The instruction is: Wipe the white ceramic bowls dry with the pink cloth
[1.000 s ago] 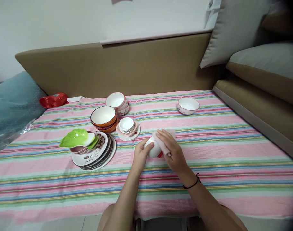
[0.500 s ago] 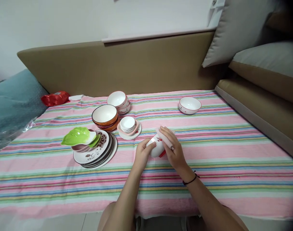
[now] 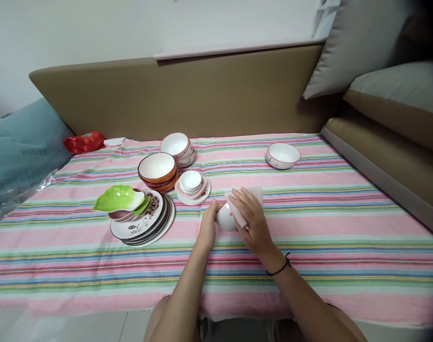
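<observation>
My left hand [image 3: 208, 224] grips the side of a white bowl [image 3: 224, 219] with small red flowers, held tilted above the striped cloth. A pale, thin wiping cloth [image 3: 256, 194] is pressed against the bowl's other side by my right hand [image 3: 251, 216], whose fingers are closed over it. Part of the bowl is hidden behind that hand and the wiping cloth. Just left of my hands, small white dishes [image 3: 190, 180] are stacked on a pink dish and a flowered saucer [image 3: 191, 200].
A red-rimmed bowl [image 3: 283, 156] stands alone at the back right. On the left are orange bowls [image 3: 157, 167], red-rimmed bowls [image 3: 175, 145], stacked plates [image 3: 131, 230] and a green leaf-shaped dish [image 3: 115, 198]. Cushions [image 3: 383, 123] border the right side; a red bundle [image 3: 84, 143] lies back left.
The bowl has turned in my hands and shows less of its flowers. My right hand and the wiping cloth have shifted slightly left over it, and the red patch below is hidden.
</observation>
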The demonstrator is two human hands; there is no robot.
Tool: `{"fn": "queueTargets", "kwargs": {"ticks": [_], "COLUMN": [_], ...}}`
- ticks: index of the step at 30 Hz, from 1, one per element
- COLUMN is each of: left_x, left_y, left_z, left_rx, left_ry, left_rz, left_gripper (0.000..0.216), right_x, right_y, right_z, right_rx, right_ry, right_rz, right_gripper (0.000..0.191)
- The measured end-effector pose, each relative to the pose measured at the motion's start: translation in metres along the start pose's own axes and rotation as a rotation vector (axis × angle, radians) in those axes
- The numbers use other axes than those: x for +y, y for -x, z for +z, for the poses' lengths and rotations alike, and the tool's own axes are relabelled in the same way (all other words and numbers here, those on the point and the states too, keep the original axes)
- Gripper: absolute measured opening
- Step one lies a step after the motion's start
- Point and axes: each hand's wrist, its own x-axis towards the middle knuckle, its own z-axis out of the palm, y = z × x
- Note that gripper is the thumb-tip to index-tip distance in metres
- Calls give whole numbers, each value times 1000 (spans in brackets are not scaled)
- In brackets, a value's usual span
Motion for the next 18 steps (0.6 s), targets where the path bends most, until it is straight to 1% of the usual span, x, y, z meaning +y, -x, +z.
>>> {"fn": "queueTargets", "kwargs": {"ticks": [2, 4, 7, 9, 13, 15, 18], "left_x": [2, 5, 10, 13, 17, 17, 14], "left_y": [0, 1, 4, 5, 3, 1, -3], "left_z": [0, 2, 5, 5, -2, -6, -10], "left_rx": [4, 20, -14, -33, -23, -16, 41], "left_ry": [72, 158, 289, 359, 450, 491, 541], "left_rz": [-40, -67, -112, -165, -262, -276, -235], "left_gripper": [65, 65, 64, 64, 67, 61, 33], "right_x": [-2, -3, -5, -5, -3, 0, 3], "right_y": [1, 1, 3, 3, 3, 3, 4], "right_z": [-1, 0, 2, 4, 3, 1, -1], "right_rx": [-34, -73, -107, -117, -133, -162, -207], "right_ry": [68, 115, 147, 136, 51, 13, -26], "right_rz": [-39, -66, -100, -112, -112, -134, -200], "right_gripper": [56, 59, 62, 63, 58, 57, 58]}}
